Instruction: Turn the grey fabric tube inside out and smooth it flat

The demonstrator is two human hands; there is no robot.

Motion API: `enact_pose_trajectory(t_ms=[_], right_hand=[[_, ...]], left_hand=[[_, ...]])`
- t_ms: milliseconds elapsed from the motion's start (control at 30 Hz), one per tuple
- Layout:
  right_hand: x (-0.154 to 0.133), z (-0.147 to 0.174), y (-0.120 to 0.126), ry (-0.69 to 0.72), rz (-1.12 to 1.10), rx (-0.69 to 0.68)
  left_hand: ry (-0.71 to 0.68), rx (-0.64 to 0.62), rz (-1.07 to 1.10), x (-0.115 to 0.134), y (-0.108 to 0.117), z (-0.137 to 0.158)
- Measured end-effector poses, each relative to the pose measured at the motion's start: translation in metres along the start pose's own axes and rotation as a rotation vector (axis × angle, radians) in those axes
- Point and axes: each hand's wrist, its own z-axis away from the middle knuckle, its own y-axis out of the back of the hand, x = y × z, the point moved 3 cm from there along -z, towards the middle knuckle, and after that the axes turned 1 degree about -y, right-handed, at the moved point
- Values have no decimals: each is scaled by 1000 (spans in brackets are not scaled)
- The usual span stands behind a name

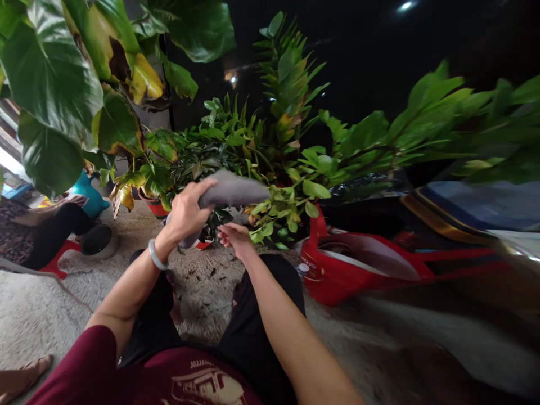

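Note:
My left hand (189, 211), with a pale bangle on its wrist, is closed on a grey cloth (232, 190). The cloth is blurred and sticks out to the right past my fingers, in front of the leafy plants (236, 140). Lower and to the right, my right hand (236, 239) has its fingers curled together near a low leafy branch (278, 211). Whatever it may pinch is too small to make out. A red pot (203, 244) shows partly between and behind my hands.
Large-leaved foliage (50, 84) hangs at upper left. A red bag (337, 275) stands on the concrete floor (198, 298) to my right. At left, another person (34, 230) sits on a red stool (61, 259) beside a dark-mouthed pot (99, 242) and a teal object (90, 197).

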Motion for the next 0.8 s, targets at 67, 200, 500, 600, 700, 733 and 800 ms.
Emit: enact_pose_trajectory(t_ms=[67, 200, 500, 600, 700, 733, 800], right_hand=[[0, 1, 0, 19, -4, 7], [1, 0, -3, -1, 10, 21], [3, -4, -4, -32, 25, -22], [2, -1, -8, -6, 5, -10], [2, 2, -11, -26, -21, 18], [3, 2, -12, -45, -22, 18], [3, 1, -12, -76, -7, 4]], left_hand=[[16, 126, -33, -3, -1, -28], [65, -46, -109, -15, -29, -34], [-4, -133, 66, -7, 10, 17], [-41, 26, 74, -4, 7, -14], [15, -82, 7, -11, -17, -12], [38, -175, -16, -15, -24, -1], [61, -339, -11, -19, -29, 24]])
